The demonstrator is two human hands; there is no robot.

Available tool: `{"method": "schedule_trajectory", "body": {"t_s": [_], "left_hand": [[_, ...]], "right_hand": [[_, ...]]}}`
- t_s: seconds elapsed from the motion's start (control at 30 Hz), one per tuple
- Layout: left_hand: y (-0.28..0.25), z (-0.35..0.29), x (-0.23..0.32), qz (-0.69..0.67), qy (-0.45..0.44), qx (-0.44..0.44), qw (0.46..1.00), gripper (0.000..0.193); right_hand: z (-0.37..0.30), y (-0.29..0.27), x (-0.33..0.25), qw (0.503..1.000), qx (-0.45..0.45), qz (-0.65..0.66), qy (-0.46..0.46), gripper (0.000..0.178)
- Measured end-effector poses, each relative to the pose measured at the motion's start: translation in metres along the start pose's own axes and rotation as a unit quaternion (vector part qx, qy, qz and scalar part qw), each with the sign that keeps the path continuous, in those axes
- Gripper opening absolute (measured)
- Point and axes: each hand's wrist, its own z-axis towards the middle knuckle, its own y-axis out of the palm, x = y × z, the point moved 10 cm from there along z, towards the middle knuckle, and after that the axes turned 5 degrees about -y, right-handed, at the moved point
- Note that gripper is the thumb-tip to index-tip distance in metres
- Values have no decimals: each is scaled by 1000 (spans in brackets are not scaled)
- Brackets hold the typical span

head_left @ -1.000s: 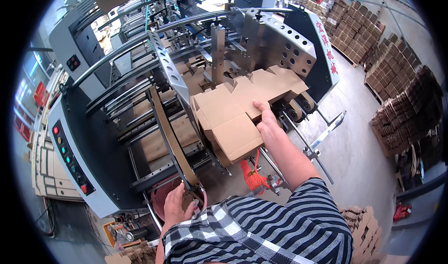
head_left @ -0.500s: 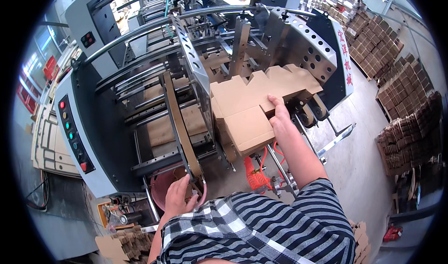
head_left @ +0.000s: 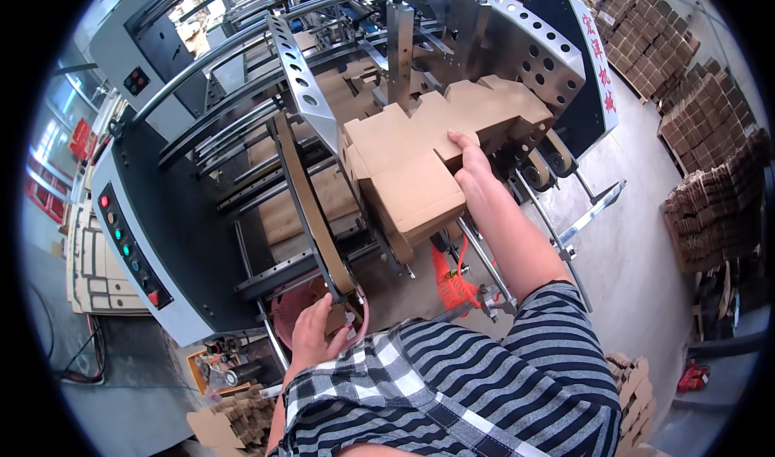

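Note:
A stack of flat brown cardboard blanks [head_left: 412,162] with notched edges lies in the feeding bay of a machine, between perforated metal side plates. My right hand [head_left: 475,166] grips the stack at a cut-out on its right side. Its thumb rests on top, while the other fingers are mostly hidden below the edge. Lower left, my left hand [head_left: 311,332] holds nothing. Its fingers are stretched out, close to the near end of a tan conveyor belt [head_left: 311,207] and beside a pink basin [head_left: 284,316].
A control panel with buttons [head_left: 129,243] is on the machine's left side. Under the stack hangs a coiled orange air hose [head_left: 454,283], near metal rods. Piles of cardboard [head_left: 714,223] stand on the right. More blanks [head_left: 234,421] lie low at the left.
The whole view has shifted a little, with the machine's far parts now higher in the picture. My right hand stays at the stack's cut-out, and my left hand stays near the belt end.

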Motion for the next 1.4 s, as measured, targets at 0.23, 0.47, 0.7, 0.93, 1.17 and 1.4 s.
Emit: {"method": "schedule_trajectory", "body": {"t_s": [0.23, 0.47, 0.7, 0.93, 1.17, 1.4], "left_hand": [[2, 10, 7, 11, 13, -13, 1000, 75], [9, 0, -10, 3, -23, -13, 1000, 75], [12, 3, -6, 4, -17, -20, 1000, 75], [12, -2, -12, 6, -38, -26, 999, 74], [14, -3, -12, 9, -29, -34, 999, 75], [16, 0, -16, 12, -48, -59, 997, 75]], "right_hand": [[40, -1, 11, 999, 28, 18, -5, 46], [35, 21, 10, 1000, 14, -18, -7, 40], [37, 26, 10, 1000, 3, -8, -22, 39], [44, 18, 10, 1000, -11, -16, -6, 35], [36, 25, 6, 999, 20, 7, -39, 37], [28, 25, 4, 998, 33, 34, -41, 38]]}}
